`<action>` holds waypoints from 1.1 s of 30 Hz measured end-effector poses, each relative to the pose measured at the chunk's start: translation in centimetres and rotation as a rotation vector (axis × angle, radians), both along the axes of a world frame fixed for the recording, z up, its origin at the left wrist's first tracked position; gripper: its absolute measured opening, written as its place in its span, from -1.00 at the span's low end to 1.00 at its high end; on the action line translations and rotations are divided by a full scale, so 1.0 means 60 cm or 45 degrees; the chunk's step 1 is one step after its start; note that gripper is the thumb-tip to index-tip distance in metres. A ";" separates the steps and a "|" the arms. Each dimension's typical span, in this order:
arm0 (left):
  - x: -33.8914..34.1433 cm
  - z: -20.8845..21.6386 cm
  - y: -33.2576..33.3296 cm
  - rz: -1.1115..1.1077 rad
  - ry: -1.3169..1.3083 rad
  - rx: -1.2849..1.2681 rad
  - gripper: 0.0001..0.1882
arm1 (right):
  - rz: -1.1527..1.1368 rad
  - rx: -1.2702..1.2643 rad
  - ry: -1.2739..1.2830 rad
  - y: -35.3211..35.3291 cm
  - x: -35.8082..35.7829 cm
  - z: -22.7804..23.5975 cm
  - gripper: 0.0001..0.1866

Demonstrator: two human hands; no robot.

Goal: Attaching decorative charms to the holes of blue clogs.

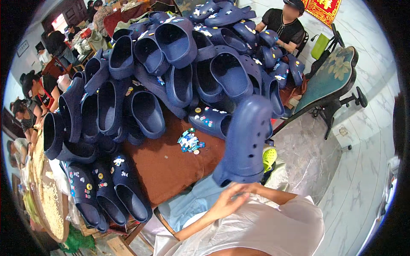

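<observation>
A dark blue clog (247, 141) stands raised before me over the table's near right corner, toe up, with holes along its upper. My right hand (250, 187) grips it at the lower, heel end; part of that hand is hidden. Just below, my left hand (230, 202) crosses close to the right one, fingers stretched and apart, with nothing visible in it. On the brown tabletop (171, 166) lies a small pile of blue, white and turquoise shoe charms (190, 141). Beyond the pile, a clog with charms (209, 121) lies on its side.
A large heap of dark blue clogs (147, 55) covers the table's far and left parts. Three charm-studded clogs (100, 192) line the near left edge. A person (286, 23) sits across the table. A padded chair (326, 81) stands right; a round tray of pale pieces (53, 205) is left.
</observation>
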State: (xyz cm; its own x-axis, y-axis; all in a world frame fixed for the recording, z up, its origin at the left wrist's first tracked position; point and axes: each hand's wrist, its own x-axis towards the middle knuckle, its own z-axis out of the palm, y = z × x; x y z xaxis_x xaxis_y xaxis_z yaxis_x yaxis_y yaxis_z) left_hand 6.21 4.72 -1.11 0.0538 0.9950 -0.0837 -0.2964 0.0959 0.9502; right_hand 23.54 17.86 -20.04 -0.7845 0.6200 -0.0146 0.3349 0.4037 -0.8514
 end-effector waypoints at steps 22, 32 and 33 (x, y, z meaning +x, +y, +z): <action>-0.142 -0.147 -0.035 0.699 0.451 -0.108 -0.65 | -1.225 0.794 -0.285 0.441 0.077 0.225 -0.49; -0.154 -0.157 -0.051 0.717 0.503 -0.172 -0.65 | -1.320 0.396 0.047 0.581 0.046 0.241 -0.34; -0.153 -0.155 -0.048 0.708 0.499 -0.163 -0.64 | -1.298 0.396 0.083 0.590 0.047 0.245 -0.37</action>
State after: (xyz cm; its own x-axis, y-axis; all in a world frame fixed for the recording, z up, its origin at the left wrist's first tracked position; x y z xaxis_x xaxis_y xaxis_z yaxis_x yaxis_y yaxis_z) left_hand -2.95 1.85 -10.41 -0.5198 0.8470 -0.1110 0.0292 0.1475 0.9886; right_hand 26.38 53.28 -5.32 0.1132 0.9531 0.2806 0.5945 0.1613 -0.7877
